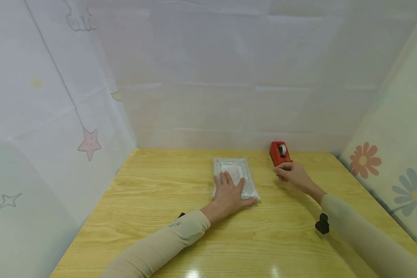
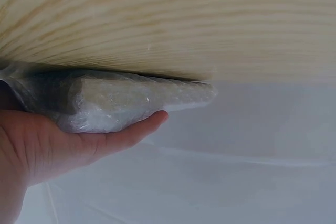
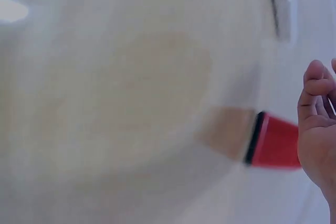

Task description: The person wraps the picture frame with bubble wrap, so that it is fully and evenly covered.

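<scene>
A picture frame (image 1: 251, 184) wrapped in bubble wrap lies on the wooden table. My left hand (image 1: 226, 195) rests on its near half, fingers spread wide. From the side, the left wrist view shows the bubble wrap (image 2: 115, 106) under the outstretched thumb. A red tape dispenser (image 1: 275, 151) with a white-cored roll (image 1: 282, 150) stands at the back right. Just in front of it, my right hand (image 1: 293, 175) pinches thumb and index finger together; any clear tape there is too fine to make out. The right wrist view has the dispenser (image 3: 278, 142) beside this hand (image 3: 317, 124).
The yellow wooden table (image 1: 153, 193) meets a pale sheet wall (image 1: 208, 96) behind the dispenser. Printed side walls flank it, one with a pink star (image 1: 89, 143), the other with flowers (image 1: 363, 160). A black wrist-camera mount (image 1: 322, 224) sticks out from the right sleeve.
</scene>
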`<state>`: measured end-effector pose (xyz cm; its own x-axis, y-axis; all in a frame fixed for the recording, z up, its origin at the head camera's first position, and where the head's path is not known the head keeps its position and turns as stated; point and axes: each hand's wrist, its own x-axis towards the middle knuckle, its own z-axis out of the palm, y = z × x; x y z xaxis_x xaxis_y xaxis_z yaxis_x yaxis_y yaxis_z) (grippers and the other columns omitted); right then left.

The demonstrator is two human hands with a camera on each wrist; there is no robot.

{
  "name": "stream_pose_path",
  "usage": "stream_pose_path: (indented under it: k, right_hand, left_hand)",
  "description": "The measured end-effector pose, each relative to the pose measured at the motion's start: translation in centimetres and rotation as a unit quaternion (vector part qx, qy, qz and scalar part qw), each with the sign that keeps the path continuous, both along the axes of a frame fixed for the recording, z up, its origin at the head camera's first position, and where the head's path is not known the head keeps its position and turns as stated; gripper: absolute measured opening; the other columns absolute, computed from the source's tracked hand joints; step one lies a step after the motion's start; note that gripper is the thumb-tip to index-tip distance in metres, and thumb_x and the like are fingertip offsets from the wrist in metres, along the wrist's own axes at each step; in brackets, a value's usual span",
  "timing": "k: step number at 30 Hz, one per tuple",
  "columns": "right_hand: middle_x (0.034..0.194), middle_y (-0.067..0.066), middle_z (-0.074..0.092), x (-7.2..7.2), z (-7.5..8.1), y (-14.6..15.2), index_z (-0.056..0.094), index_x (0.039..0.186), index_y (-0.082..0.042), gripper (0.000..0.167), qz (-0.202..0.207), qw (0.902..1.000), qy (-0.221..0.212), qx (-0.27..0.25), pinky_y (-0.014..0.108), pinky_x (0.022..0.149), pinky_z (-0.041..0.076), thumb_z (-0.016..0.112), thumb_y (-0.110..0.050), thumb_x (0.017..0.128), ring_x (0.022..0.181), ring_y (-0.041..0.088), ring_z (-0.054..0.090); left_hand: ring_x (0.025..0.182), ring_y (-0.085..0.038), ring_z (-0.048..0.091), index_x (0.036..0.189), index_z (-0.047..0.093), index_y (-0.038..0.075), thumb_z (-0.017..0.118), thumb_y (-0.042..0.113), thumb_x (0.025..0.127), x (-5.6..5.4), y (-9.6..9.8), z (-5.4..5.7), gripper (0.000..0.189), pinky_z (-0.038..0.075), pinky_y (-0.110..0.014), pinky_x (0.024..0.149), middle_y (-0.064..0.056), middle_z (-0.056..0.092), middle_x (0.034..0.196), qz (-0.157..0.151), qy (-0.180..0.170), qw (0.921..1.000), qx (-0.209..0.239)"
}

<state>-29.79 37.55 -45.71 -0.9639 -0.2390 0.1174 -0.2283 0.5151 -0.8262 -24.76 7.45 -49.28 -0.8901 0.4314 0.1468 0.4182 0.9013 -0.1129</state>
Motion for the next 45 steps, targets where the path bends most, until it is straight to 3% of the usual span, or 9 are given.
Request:
stream_pose_path:
  k: [3,10,15,18,23,27,34,39,45]
  right_hand:
    - [0.081,0.02,0.064,-0.5,1.3,-1.7,0.07,0.102,-0.001,0.032,0.042,0.9989,0.011,0.016,0.046,0.065,0.05,0.062,-0.033,0.104,0.074,0.045,0.056]
    - [0.065,0.009,0.054,-2.6,3.4,-5.3,0.067,0.092,-0.007,0.022,0.142,0.9853,0.044,0.084,0.03,0.053,0.039,0.058,-0.021,0.106,0.055,0.016,0.044]
    - [0.067,0.01,0.055,-3.5,4.2,-7.9,0.068,0.099,-0.001,0.024,0.18,0.976,0.012,0.122,0.033,0.055,0.042,0.056,-0.019,0.108,0.057,0.028,0.049]
    - [0.07,0.01,0.057,-4.2,4.0,-9.5,0.067,0.104,0.005,0.032,0.185,0.9754,-0.011,0.119,0.04,0.06,0.046,0.054,-0.024,0.108,0.063,0.039,0.052]
    - [0.074,0.012,0.056,-5.2,3.0,-11.0,0.063,0.107,0.01,0.043,0.168,0.9821,-0.054,0.066,0.048,0.068,0.046,0.055,-0.032,0.108,0.067,0.037,0.048]
    - [0.08,0.019,0.052,-5.4,1.8,-11.0,0.061,0.106,0.01,0.043,0.165,0.9818,-0.091,0.018,0.038,0.068,0.042,0.055,-0.032,0.108,0.07,0.028,0.045]
    - [0.081,0.016,0.05,-5.0,0.6,-10.3,0.058,0.107,0.007,0.034,0.186,0.9776,-0.097,0.021,0.035,0.064,0.04,0.052,-0.027,0.109,0.068,0.024,0.043]
    - [0.075,0.013,0.052,-5.5,1.1,-10.6,0.063,0.106,0.005,0.029,0.217,0.9715,-0.062,0.072,0.032,0.06,0.041,0.052,-0.022,0.109,0.062,0.019,0.044]
    - [0.066,0.007,0.053,-5.6,1.7,-11.4,0.069,0.095,0.0,0.023,0.265,0.9523,0.006,0.151,0.031,0.058,0.042,0.056,-0.015,0.107,0.056,0.013,0.046]
  left_hand:
    - [0.143,-0.055,0.023,0.161,0.033,0.033,0.009,0.098,0.076,-0.2,-0.1,0.0,0.11,0.016,-0.073,0.109,-0.038,0.029,0.154,-0.01,-0.002,0.9999,-0.003]
    - [0.142,-0.052,0.027,0.159,0.038,0.036,0.011,0.099,0.075,-0.6,-0.3,0.0,0.108,0.02,-0.071,0.108,-0.035,0.033,0.153,-0.046,0.018,0.9988,0.002]
    - [0.144,-0.052,0.024,0.159,0.037,0.035,0.016,0.098,0.077,-0.2,-0.2,0.4,0.105,0.018,-0.066,0.113,-0.037,0.029,0.154,-0.059,0.005,0.9982,0.012]
    - [0.146,-0.046,0.022,0.16,0.035,0.033,0.018,0.096,0.08,0.0,0.0,0.7,0.104,0.017,-0.055,0.116,-0.034,0.031,0.155,-0.059,-0.012,0.9982,0.003]
    - [0.132,-0.031,0.033,0.158,0.042,0.026,0.017,0.093,0.083,0.3,0.4,1.0,0.103,0.031,-0.045,0.104,-0.018,0.044,0.147,-0.073,0.015,0.9969,-0.025]
    - [0.129,-0.029,0.04,0.152,0.05,0.019,0.024,0.091,0.084,0.4,1.0,0.9,0.102,0.039,-0.046,0.101,-0.012,0.037,0.152,-0.094,0.044,0.9944,-0.019]
    - [0.108,-0.028,0.056,0.142,0.057,0.014,0.025,0.081,0.094,1.9,1.8,1.1,0.089,0.051,-0.037,0.086,-0.011,0.057,0.126,-0.114,0.086,0.9871,-0.072]
    - [0.127,-0.037,0.05,0.154,0.043,0.009,0.018,0.074,0.1,3.4,2.5,1.8,0.088,0.04,-0.047,0.104,-0.022,0.052,0.14,-0.096,0.04,0.9882,-0.113]
    - [0.142,-0.043,0.035,0.159,0.035,0.009,0.019,0.089,0.087,4.2,3.5,2.2,0.109,0.028,-0.052,0.114,-0.027,0.04,0.153,-0.063,-0.011,0.9916,-0.112]
